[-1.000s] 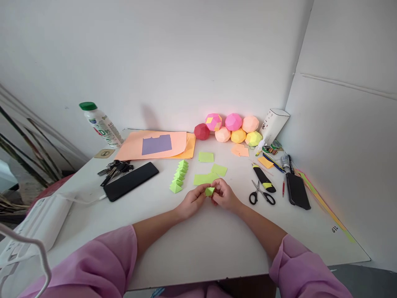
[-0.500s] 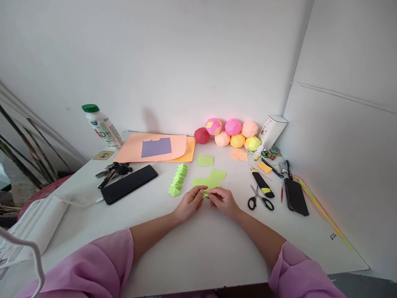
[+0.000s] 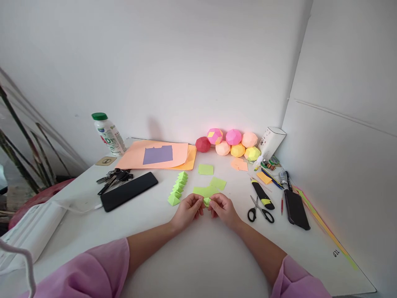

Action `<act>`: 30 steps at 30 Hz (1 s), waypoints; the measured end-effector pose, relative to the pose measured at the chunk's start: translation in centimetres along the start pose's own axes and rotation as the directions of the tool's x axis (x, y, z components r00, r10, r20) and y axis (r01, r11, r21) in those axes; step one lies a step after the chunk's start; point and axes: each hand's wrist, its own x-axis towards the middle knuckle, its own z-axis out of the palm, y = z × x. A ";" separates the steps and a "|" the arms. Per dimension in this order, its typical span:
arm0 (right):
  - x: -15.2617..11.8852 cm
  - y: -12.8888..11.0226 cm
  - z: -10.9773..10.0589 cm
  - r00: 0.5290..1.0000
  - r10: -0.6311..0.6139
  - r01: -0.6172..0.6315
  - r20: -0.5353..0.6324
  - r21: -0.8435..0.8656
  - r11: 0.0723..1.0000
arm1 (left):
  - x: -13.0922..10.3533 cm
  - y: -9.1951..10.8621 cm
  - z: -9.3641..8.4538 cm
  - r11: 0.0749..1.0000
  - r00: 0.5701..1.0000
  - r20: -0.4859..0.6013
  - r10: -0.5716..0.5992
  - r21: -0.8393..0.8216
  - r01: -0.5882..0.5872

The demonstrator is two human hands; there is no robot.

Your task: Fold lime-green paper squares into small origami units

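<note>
Between my left hand and my right hand is a small folded green paper piece. Both hands pinch it from opposite sides, thumbs toward me. Just beyond the fingers lie flat green paper pieces, the near edge hidden by my hands. A smaller green slip touches them on the right, and a green rectangle lies farther back. To the left stands a row of several folded green paper units, pointed and nested in a line.
Scissors and a utility knife lie to the right, near a phone. Several faceted paper balls are stacked against the wall. On the left are a black power bank, keys, orange sheets and a bottle.
The view has tilted up slightly, so the table sits lower in the picture. My fingers have spread a little apart, and more of the folded green paper shows between them.
</note>
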 end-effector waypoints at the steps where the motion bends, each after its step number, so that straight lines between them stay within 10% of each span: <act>1: 0.0 0.0 0.0 1.000 -0.002 0.002 -0.005 -0.010 1.000 | 0.0 0.1 0.0 1.000 1.000 0.000 -0.005 -0.003 0.005; 30: 0.3 0.0 -0.3 0.994 0.005 -0.024 -0.106 -0.175 0.984 | 0.1 0.1 0.4 0.999 0.999 -0.012 0.048 -0.008 -0.048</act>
